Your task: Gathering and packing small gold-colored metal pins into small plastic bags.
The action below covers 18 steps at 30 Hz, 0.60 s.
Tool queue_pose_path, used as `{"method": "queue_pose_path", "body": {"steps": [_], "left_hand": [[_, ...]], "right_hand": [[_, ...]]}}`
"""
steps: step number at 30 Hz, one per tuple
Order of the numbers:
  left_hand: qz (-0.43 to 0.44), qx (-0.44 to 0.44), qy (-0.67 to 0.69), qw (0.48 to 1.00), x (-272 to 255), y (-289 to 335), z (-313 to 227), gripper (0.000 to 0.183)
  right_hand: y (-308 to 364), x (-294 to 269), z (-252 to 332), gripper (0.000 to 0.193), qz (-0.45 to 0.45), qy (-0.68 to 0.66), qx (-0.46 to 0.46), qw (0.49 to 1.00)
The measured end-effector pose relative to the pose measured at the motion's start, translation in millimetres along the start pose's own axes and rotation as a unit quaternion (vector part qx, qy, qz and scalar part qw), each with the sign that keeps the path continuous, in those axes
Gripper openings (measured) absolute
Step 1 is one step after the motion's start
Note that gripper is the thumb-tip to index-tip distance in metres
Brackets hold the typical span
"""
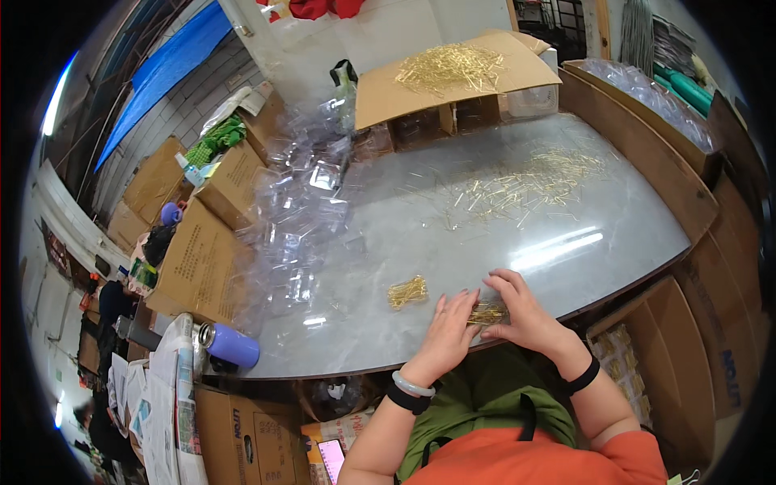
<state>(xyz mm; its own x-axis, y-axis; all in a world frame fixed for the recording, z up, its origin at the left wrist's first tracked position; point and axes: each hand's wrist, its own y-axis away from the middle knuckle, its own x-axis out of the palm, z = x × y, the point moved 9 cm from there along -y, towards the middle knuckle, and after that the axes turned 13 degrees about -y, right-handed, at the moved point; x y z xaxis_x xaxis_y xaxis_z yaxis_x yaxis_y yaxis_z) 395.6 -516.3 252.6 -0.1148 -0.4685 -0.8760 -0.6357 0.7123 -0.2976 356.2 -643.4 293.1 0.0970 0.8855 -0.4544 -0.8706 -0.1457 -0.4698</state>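
Close to the near table edge, a small bundle of thin gold-coloured metal pins (487, 313) lies between my two hands. My left hand (447, 330) presses against its left side, fingers held together. Curled around the right side is my right hand (527, 317), with thumb and fingers at the bundle's ends. A second neat bundle of gold pins (406, 293) rests on the table just left of my hands. Farther off, many loose gold pins (525, 187) are scattered across the grey tabletop (388, 234). The pins' exact kind is too small to make out.
Clear plastic boxes (295, 218) are heaped along the table's left side. A cardboard sheet (376, 101) at the back carries a pile of gold pins (453, 66). A purple bottle (234, 346) lies at the left corner. An open carton (671, 356) with packed bundles stands below right.
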Motion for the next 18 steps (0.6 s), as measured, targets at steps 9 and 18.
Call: {"method": "queue_pose_path", "body": {"steps": [9,18], "left_hand": [[-0.073,-0.058,0.148,0.985,-17.8,3.7,5.7,0.068],[-0.05,-0.141,-0.056,0.987,-29.1,60.8,-13.7,0.057]], "right_hand": [[-12.7,28.2,2.6,0.077,0.077,-0.049,0.0,0.996],[-9.7,35.5,4.9,0.043,0.087,0.122,-0.025,0.988]]}}
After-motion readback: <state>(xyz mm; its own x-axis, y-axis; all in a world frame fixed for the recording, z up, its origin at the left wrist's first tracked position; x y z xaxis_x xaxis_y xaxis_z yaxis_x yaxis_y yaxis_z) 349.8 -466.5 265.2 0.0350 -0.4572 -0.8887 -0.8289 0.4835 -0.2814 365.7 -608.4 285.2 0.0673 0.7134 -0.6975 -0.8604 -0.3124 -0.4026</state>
